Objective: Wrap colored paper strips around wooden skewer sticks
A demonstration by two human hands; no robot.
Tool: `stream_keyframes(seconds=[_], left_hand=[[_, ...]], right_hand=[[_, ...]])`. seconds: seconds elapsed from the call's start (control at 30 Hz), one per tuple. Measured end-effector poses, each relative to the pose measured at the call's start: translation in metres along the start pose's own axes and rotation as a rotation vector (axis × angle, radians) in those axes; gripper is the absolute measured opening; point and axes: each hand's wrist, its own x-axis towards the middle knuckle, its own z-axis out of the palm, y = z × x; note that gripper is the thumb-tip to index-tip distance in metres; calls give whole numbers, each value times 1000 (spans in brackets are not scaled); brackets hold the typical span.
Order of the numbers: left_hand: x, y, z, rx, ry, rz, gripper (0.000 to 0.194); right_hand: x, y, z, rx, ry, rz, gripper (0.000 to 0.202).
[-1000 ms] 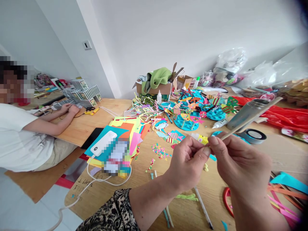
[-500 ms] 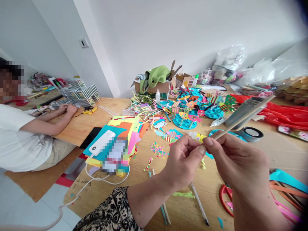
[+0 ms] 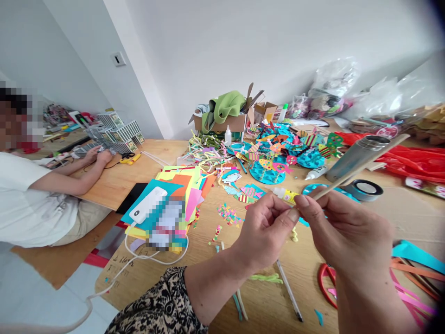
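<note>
At the far left a co-worker in a white shirt (image 3: pixel 33 199) sits with both hands (image 3: pixel 99 157) near a stack of striped boxes (image 3: pixel 121 134); yellow-handled scissors (image 3: pixel 130 160) lie just right of these. Left of centre, coloured paper sheets (image 3: pixel 179 180) overlap on the desk (image 3: pixel 205 246), with a white power bank (image 3: pixel 149 204) and its looping white cable (image 3: pixel 186 253) on and beside them. At upper centre, a cardboard box (image 3: pixel 236 124) bears a green cloth (image 3: pixel 225 106), and a small white bottle (image 3: pixel 228 136) stands in front. Below, near the middle of the frame, the left hand (image 3: pixel 266 232), under a black-patterned sleeve (image 3: pixel 160 301), has thumb and forefinger pressed together; what lies between them is hidden. Beyond it are paper fish (image 3: pixel 266 164) in a bright heap. Touching the left hand at centre right, the right hand (image 3: pixel 351 227) has its fingers clamped on a pale stick (image 3: pixel 361 168), which slants up to the right in front of a metal flask (image 3: pixel 358 155); its lower end is covered by the fingers. A roll of tape (image 3: pixel 364 195) lies below the flask, coloured strips (image 3: pixel 417 253) at lower right and red plastic (image 3: pixel 417 162) at the right edge.
</note>
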Motion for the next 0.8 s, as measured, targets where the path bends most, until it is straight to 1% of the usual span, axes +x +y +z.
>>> stream_keyframes(seconds=[0.07, 0.13, 0.17, 0.27, 0.33, 0.6, 0.73, 0.8], left_hand=[[1, -1, -1, -5, 1, 13, 37], [1, -1, -1, -11, 1, 24, 36], [1, -1, -1, -14, 2, 25, 35], [1, 0, -1, -13, 7, 23, 34], [1, -1, -1, -5, 14, 24, 34], [4, -10, -1, -7, 89, 26, 35], [5, -10, -1, -19, 104, 34, 32], [5, -9, -1, -9, 98, 30, 32]], right_hand=[[-1, 0, 2, -61, 0, -55, 34], [-1, 1, 3, -101, 37, -78, 35], [-1, 2, 3, -89, 34, -74, 35], [-1, 7, 2, 27, -66, -33, 29], [0, 10, 2, 77, -104, -15, 26], [1, 11, 8, -14, -51, 25, 37], [2, 19, 7, 46, -147, 70, 35], [3, 19, 6, 62, -165, 86, 34]])
